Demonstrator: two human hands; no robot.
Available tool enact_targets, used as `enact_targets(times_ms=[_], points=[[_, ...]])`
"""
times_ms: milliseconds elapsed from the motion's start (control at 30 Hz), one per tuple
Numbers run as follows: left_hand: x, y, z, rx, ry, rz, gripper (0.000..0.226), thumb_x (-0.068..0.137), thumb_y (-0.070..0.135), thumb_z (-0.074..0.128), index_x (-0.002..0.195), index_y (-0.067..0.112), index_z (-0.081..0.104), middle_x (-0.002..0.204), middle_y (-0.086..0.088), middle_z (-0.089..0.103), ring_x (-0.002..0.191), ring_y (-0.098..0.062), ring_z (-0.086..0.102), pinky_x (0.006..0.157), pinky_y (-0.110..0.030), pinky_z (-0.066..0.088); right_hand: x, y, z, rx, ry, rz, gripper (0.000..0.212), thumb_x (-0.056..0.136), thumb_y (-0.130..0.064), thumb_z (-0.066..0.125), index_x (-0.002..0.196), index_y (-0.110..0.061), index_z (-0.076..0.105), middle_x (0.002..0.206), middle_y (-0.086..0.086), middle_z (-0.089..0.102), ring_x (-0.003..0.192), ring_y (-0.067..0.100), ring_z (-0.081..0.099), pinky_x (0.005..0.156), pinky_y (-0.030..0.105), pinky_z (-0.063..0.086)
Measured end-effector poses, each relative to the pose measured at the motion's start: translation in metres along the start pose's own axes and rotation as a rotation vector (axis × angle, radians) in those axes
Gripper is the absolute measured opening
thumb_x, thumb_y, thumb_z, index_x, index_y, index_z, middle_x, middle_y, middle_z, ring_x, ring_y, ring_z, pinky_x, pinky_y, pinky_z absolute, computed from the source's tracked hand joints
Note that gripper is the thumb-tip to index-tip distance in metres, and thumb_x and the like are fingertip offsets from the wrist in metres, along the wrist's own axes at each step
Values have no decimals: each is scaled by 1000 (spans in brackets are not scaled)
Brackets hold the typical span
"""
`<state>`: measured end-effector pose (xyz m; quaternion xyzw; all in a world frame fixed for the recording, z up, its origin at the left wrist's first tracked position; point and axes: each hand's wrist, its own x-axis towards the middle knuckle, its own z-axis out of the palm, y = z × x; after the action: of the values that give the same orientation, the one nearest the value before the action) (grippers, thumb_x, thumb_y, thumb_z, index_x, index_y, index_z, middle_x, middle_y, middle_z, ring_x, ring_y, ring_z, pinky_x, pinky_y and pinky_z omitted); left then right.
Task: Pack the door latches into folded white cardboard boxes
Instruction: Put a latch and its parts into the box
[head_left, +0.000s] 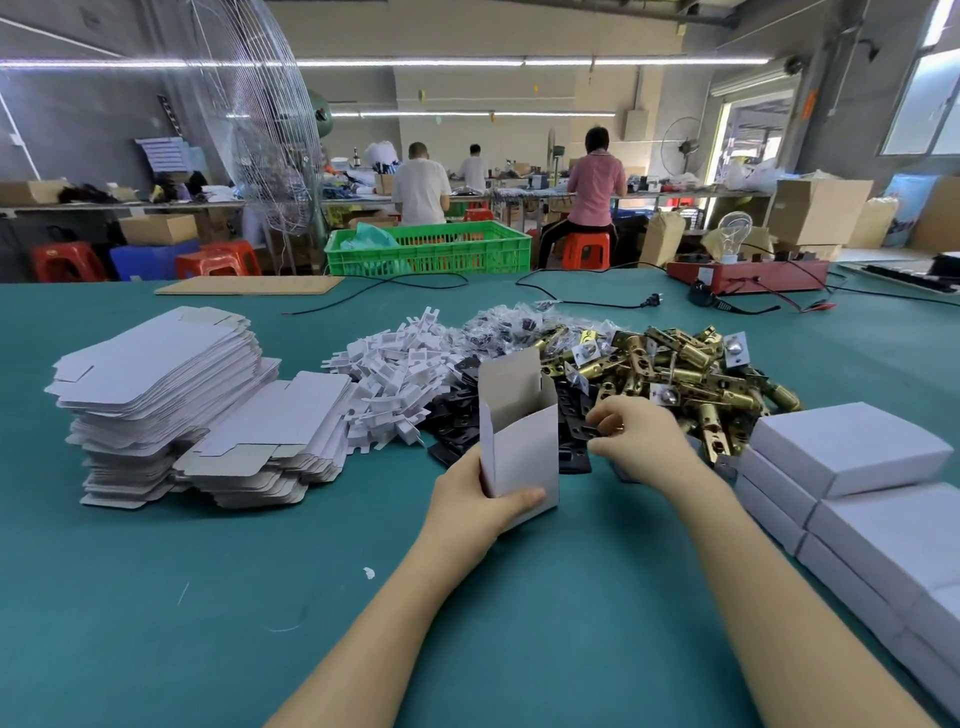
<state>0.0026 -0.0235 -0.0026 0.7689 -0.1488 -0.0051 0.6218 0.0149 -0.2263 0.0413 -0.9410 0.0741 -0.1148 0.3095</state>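
Holding open white box (522, 441), left hand (475, 512) underneath.

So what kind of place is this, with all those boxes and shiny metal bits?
Probably a small factory packing room. A heap of brass door latches lies beside stacks of flat white box blanks, closed white boxes pile up, and other workers sit at benches behind.

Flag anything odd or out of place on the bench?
Minor only: a small white scrap lies loose on the green table, near the left forearm, away from every pile. The flat box blanks are stacked unevenly, edges fanned out. The open box in the left hand looks intact.
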Motion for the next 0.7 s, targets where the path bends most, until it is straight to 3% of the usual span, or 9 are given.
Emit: enact_targets(times_ms=[100,200,333,567,700], points=[[1,-1,0,-16,6,0,42,77,17,82,101,42,59,108,18,68,98,3,63,76,-12,49,3,13,19,-90,115,-38,34,87,-6,60,121,-8,61,114,11,61,100,24,55,88,31,44],[1,-1,0,-15,0,8,42,76,16,82,99,43,60,105,20,69,95,6,63,73,-9,47,5,21,32,-230,165,-85,37,90,-9,57,127,-8,56,120,12,55,113,30,49,93,35,40],[2,-4,0,-16,-6,16,42,75,15,83,98,43,62,101,22,70,89,10,62,70,-5,46,8,22,41,-320,194,-103,28,95,-18,54,121,-10,60,116,10,54,111,29,45,87,34,40],[4,-5,0,-27,-11,23,43,76,16,82,100,45,61,103,22,69,95,7,63,80,-15,50,10,24,43,-309,236,-95,19,99,-17,48,108,-7,61,108,11,56,102,30,46,80,35,38],[4,-5,-1,-38,-14,24,43,76,15,83,97,46,61,95,28,69,88,11,63,71,-6,48,11,18,39,-47,345,-132,14,99,-11,45,98,-4,57,93,13,62,86,31,52,73,39,40]])
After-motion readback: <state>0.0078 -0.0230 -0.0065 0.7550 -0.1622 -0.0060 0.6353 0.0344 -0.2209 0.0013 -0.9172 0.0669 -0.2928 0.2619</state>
